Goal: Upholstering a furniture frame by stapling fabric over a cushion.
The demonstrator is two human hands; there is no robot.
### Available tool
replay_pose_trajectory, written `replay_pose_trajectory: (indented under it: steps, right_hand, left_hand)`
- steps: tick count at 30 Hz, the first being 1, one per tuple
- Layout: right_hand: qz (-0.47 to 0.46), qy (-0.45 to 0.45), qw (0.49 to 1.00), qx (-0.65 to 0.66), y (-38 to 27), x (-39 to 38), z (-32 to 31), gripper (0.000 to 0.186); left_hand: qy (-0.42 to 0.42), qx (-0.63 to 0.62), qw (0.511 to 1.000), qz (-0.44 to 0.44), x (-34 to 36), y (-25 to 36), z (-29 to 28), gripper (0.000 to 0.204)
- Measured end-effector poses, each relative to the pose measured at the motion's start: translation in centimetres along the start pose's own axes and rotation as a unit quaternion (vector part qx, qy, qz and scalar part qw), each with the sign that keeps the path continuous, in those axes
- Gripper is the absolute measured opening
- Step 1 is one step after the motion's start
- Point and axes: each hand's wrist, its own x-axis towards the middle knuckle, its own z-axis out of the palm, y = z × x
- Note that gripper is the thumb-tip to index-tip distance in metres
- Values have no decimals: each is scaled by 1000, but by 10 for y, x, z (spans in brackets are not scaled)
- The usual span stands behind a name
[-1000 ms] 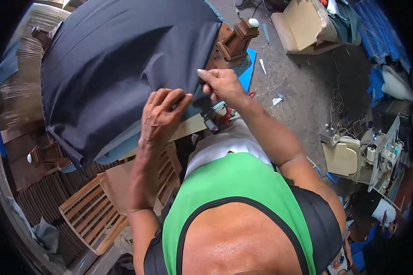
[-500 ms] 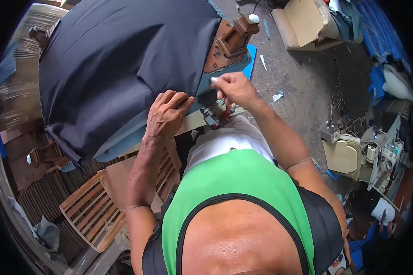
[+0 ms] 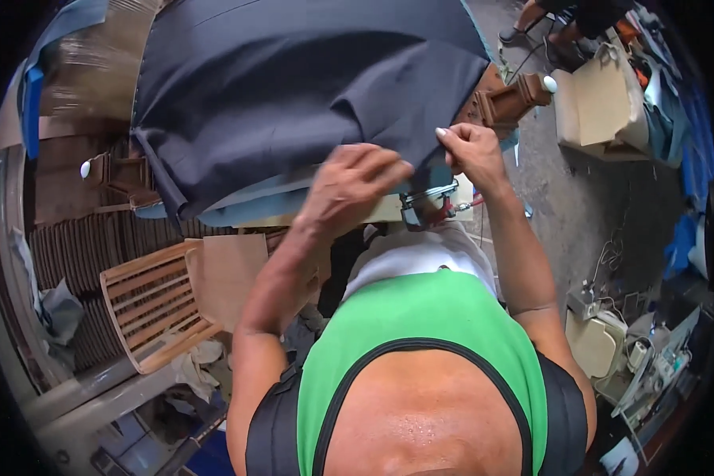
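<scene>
A dark cloth (image 3: 293, 103) covers the underside of an upturned piece of furniture, with pale blue material showing below its lower edge. My right hand (image 3: 477, 155) pinches the cloth's edge near the corner, beside a carved wooden leg (image 3: 512, 103). Slightly blurred, my left hand (image 3: 357, 186) is over the cloth's lower edge with its fingers stretched toward the right; it holds nothing that I can see. Just below my hands, a staple gun (image 3: 424, 208) with a red fitting rests at the wooden frame edge, close to my waist.
Another wooden leg (image 3: 119, 176) sticks out at the left. Below it are a slatted wooden frame (image 3: 155, 305) and a cardboard piece (image 3: 230, 274). An unfinished armchair (image 3: 603, 103) stands far right, near another person's legs (image 3: 567, 40). Cords and equipment (image 3: 650, 365) lie at the right.
The view has shifted, so the furniture sits farther right in it. My right hand has come down onto the cloth's edge. My left hand has lifted from its spot and moved right along the cloth.
</scene>
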Motion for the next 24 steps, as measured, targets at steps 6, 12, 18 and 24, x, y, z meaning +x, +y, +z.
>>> replay_pose_trajectory:
  steps: [6, 12, 18, 24]
  right_hand:
    - [-61, -5, 998, -14, 14, 1, -7, 28]
    - [-56, 3, 998, -5, 13, 2, -9, 27]
    - [-36, 10, 999, 5, 16, 8, -39, 24]
    - [-197, 140, 929, -280, -14, -14, -33, 24]
  left_hand:
    - [90, 165, 881, -435, -78, -70, -120, 41]
    - [80, 319, 674, -662, -129, -78, -148, 79]
    - [107, 146, 704, -687, -173, -103, -157, 52]
    - [115, 222, 686, -683, -166, -69, -184, 38]
